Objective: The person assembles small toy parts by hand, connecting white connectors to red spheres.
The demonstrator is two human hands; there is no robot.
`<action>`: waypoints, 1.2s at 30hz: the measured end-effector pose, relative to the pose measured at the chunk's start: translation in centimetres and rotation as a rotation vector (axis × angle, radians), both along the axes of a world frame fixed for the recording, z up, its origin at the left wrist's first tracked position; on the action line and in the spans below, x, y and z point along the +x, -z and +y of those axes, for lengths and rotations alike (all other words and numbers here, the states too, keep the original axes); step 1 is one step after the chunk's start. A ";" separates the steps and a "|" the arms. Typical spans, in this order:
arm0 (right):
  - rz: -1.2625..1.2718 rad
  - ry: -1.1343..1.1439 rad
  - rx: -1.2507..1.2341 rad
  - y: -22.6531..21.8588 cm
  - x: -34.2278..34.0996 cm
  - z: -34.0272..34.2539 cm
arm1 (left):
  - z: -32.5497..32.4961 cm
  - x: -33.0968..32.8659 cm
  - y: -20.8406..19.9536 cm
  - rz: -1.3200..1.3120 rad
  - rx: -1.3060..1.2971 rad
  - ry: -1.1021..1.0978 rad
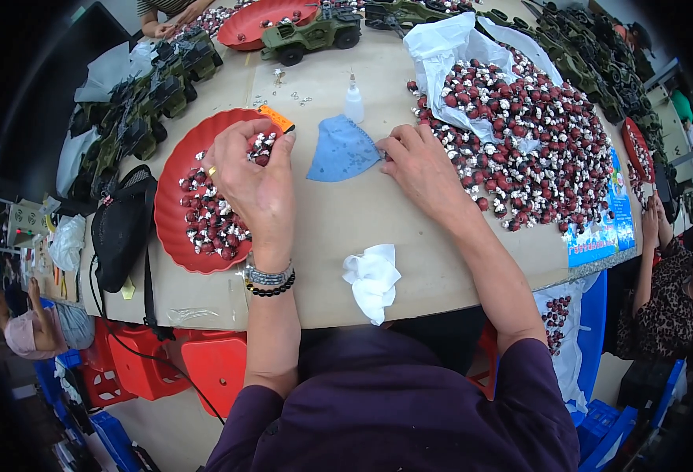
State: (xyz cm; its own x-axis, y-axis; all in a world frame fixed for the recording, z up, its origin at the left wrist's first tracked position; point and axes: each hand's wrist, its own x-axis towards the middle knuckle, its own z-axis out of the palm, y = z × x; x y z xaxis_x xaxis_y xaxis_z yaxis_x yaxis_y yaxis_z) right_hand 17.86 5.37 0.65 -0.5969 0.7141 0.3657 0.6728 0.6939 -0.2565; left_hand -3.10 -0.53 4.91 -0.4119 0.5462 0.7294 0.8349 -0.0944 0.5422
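My left hand (256, 185) is raised over the right side of a red scalloped plate (175, 236), its fingers curled toward the thumb. Small dark-red and white figures (262, 146) show within its grip. More such figures (216, 228) lie in the plate. The fingers of my right hand (425, 169) are pinched at the right corner of a blue cloth (342, 149) with dark spots; whatever is between them is too small to make out. Just past the left fingertips lies an orange strip-like object (277, 118). A small white squeeze bottle (353, 104) with a thin tip stands behind the cloth.
A large heap of red-and-white figures (527, 149) with white plastic sheeting (449, 47) covers the right side. Green toy vehicles (311, 35) line the back and left. A crumpled tissue (372, 279) lies near the front edge; a black bag (122, 228) is at left. Other people sit around.
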 end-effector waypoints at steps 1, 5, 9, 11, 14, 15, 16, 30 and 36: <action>0.000 -0.001 -0.001 -0.1 0.0 0.0 | 0.0 0.4 0.0 0.013 0.085 0.051; 0.006 0.044 -0.034 -0.4 -0.4 -0.7 | -0.2 2.7 1.2 0.079 0.120 0.289; 0.048 0.074 -0.014 0.0 -0.1 -0.5 | -0.3 5.1 2.4 0.171 -0.007 0.442; 0.089 0.069 -0.033 0.0 0.0 -0.5 | -0.5 5.5 2.9 0.189 -0.289 0.466; 0.179 0.067 -0.069 0.0 0.3 -0.4 | -0.6 4.7 3.7 0.390 -0.489 0.437; 0.227 0.070 -0.087 0.0 0.3 -0.3 | -0.6 4.4 3.7 0.390 -0.488 0.434; 0.227 0.068 -0.086 -0.2 0.2 -0.3 | -0.5 4.1 3.5 0.389 -0.544 0.369; 0.863 -0.189 -0.373 -2.3 -0.3 -1.1 | -0.6 5.9 4.3 -1.624 -0.517 1.154; 0.565 -0.287 -0.143 -2.2 -1.3 -2.3 | -0.8 7.1 3.3 -1.967 -0.550 1.122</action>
